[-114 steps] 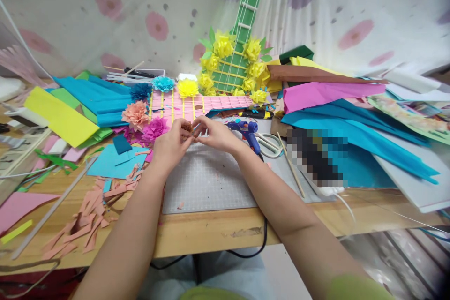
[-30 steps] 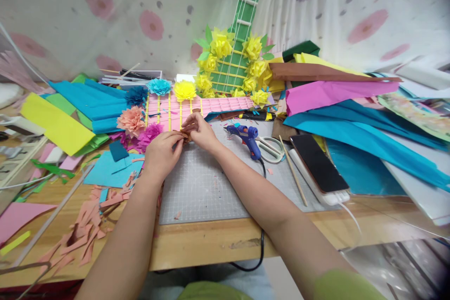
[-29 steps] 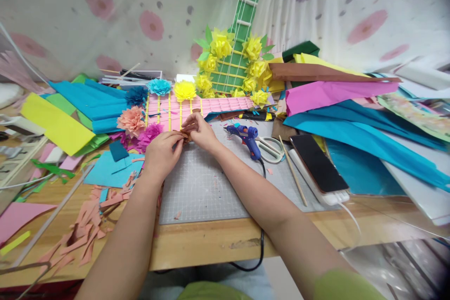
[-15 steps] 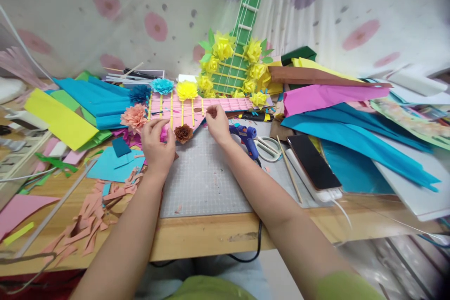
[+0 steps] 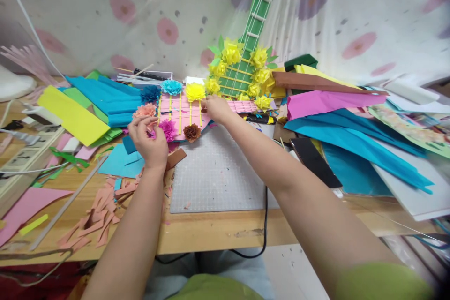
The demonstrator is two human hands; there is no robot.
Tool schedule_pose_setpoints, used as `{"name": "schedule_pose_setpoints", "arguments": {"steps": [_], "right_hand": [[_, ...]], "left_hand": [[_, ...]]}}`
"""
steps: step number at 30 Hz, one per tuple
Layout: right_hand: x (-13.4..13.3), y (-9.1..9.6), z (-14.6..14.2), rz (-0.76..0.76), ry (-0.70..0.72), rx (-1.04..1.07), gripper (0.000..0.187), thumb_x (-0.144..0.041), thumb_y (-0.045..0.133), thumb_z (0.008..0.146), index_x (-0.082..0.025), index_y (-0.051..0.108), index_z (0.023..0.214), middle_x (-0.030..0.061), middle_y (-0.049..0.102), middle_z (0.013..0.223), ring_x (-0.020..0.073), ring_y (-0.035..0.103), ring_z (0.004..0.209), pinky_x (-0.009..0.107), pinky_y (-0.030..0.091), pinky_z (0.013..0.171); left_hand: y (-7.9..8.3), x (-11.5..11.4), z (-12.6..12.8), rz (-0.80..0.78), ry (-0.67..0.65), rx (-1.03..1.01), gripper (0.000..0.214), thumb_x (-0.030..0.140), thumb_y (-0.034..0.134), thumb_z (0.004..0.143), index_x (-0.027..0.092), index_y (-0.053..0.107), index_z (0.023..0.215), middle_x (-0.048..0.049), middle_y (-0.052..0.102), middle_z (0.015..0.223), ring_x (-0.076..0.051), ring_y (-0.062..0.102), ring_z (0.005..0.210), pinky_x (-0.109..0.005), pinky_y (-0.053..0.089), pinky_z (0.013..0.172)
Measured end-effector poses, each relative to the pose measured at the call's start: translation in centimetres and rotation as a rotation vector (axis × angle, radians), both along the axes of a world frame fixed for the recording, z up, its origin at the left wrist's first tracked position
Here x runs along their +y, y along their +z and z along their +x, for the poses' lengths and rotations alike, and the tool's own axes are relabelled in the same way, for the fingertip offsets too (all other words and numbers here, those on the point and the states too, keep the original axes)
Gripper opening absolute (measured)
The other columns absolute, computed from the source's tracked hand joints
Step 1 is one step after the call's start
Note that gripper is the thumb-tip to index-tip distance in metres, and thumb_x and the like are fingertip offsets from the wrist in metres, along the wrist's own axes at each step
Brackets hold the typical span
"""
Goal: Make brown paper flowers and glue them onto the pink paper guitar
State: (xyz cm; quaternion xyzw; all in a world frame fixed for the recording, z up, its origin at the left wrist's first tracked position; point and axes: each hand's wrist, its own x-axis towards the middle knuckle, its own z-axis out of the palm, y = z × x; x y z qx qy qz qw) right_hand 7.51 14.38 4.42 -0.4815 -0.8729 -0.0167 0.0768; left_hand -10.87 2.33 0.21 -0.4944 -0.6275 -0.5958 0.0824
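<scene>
A pink paper guitar (image 5: 172,111) with yellow bars, strings and a ring of paper flowers lies across the back of the grey cutting mat (image 5: 218,173). At its left end my left hand (image 5: 149,140) rests against a salmon paper flower (image 5: 145,111); its fingers are bent and the thumb stands apart. My right hand (image 5: 218,108) reaches over the guitar's body beside the yellow flower (image 5: 195,92). Its fingertips are pinched together at the strings, and what they hold is hidden. A magenta flower (image 5: 168,130) and a brown flower (image 5: 192,132) sit along the near edge.
Behind stands a green paper guitar (image 5: 237,77) with yellow flowers. Coloured crepe paper (image 5: 337,103) is heaped on the right near a phone (image 5: 316,163). Salmon scraps (image 5: 96,218) and blue paper (image 5: 121,161) lie left. A black cord (image 5: 265,220) hangs over the table edge.
My left hand has shifted left onto the salmon flower. My right hand has moved further over the guitar toward the yellow flower; its forearm now covers the blue glue gun and scissors.
</scene>
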Motion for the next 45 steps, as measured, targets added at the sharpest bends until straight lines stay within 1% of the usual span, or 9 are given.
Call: {"name": "schedule_pose_setpoints", "arguments": {"steps": [5,9,15,20,31,36,40,42,45], "right_hand": [[0.3,0.1,0.0,-0.033,-0.017,-0.001,0.017,-0.011,0.052,0.083,-0.015,0.066,0.091,0.0124,0.066,0.098,0.0255,0.055,0.097,0.033,0.041,0.075],[1.0,0.0,0.2,-0.080,-0.036,0.016,0.025,-0.013,0.055,0.080,-0.017,0.062,0.104,0.0107,0.066,0.101,0.0253,0.054,0.098,0.030,0.040,0.072],[1.2,-0.2,0.8,-0.044,0.083,-0.018,0.038,-0.013,0.051,0.083,-0.019,0.052,0.120,0.0097,0.065,0.102,0.0238,0.053,0.094,0.029,0.036,0.070],[0.8,0.1,1.1,-0.011,0.209,-0.080,0.026,-0.017,0.043,0.091,-0.021,0.056,0.113,0.0079,0.064,0.109,0.0227,0.050,0.096,0.030,0.034,0.076],[1.3,-0.4,1.0,-0.023,0.182,-0.113,0.023,-0.009,0.048,0.083,-0.016,0.065,0.097,0.0118,0.063,0.109,0.0251,0.049,0.104,0.033,0.036,0.083],[1.1,0.1,0.6,-0.042,0.145,-0.106,0.019,-0.011,0.051,0.081,-0.014,0.064,0.094,0.0119,0.065,0.105,0.0247,0.051,0.101,0.032,0.037,0.079],[1.0,0.0,0.7,-0.012,0.114,-0.064,0.026,-0.019,0.051,0.086,-0.017,0.057,0.112,0.0109,0.064,0.101,0.0226,0.052,0.094,0.028,0.034,0.069],[0.9,-0.2,0.9,0.039,0.182,-0.088,0.031,-0.017,0.046,0.089,-0.019,0.052,0.119,0.0097,0.064,0.102,0.0216,0.051,0.092,0.028,0.031,0.068],[0.9,-0.4,1.1,0.107,0.282,-0.187,0.029,-0.010,0.041,0.090,-0.019,0.054,0.114,0.0097,0.064,0.102,0.0216,0.049,0.093,0.028,0.030,0.070]], "left_hand": [[0.1,0.0,0.1,-0.001,-0.074,-0.065,0.020,0.011,0.044,0.077,0.018,0.060,0.088,-0.0118,0.051,0.102,-0.024,0.050,0.110,-0.045,0.038,0.102],[0.1,0.0,0.1,0.023,-0.045,-0.011,0.020,0.010,0.046,0.075,0.019,0.061,0.084,-0.0101,0.053,0.098,-0.022,0.053,0.105,-0.041,0.042,0.098],[0.3,0.0,0.2,0.022,-0.032,0.035,0.019,0.009,0.046,0.076,0.018,0.060,0.084,-0.0096,0.052,0.096,-0.021,0.053,0.104,-0.041,0.043,0.098],[0.0,0.1,0.1,0.015,0.008,0.089,0.019,0.009,0.047,0.076,0.020,0.061,0.083,-0.0087,0.054,0.096,-0.021,0.055,0.102,-0.041,0.045,0.098],[0.0,0.1,0.3,0.009,-0.027,0.056,0.019,0.009,0.047,0.076,0.019,0.063,0.084,-0.0092,0.054,0.097,-0.022,0.055,0.103,-0.041,0.043,0.099],[0.0,0.1,0.3,-0.018,-0.029,0.049,0.020,0.009,0.047,0.076,0.019,0.063,0.085,-0.0091,0.052,0.098,-0.021,0.053,0.105,-0.040,0.042,0.099],[0.0,0.1,0.3,-0.006,-0.059,0.010,0.020,0.008,0.048,0.074,0.018,0.063,0.083,-0.0085,0.052,0.097,-0.020,0.053,0.103,-0.037,0.041,0.100],[0.0,0.1,0.4,0.006,-0.067,-0.008,0.020,0.007,0.049,0.073,0.017,0.064,0.082,-0.0077,0.052,0.096,-0.019,0.054,0.102,-0.036,0.042,0.099],[0.1,0.1,0.5,0.021,-0.074,-0.035,0.020,0.007,0.049,0.072,0.017,0.064,0.081,-0.0073,0.053,0.095,-0.018,0.054,0.102,-0.033,0.041,0.098]]}}
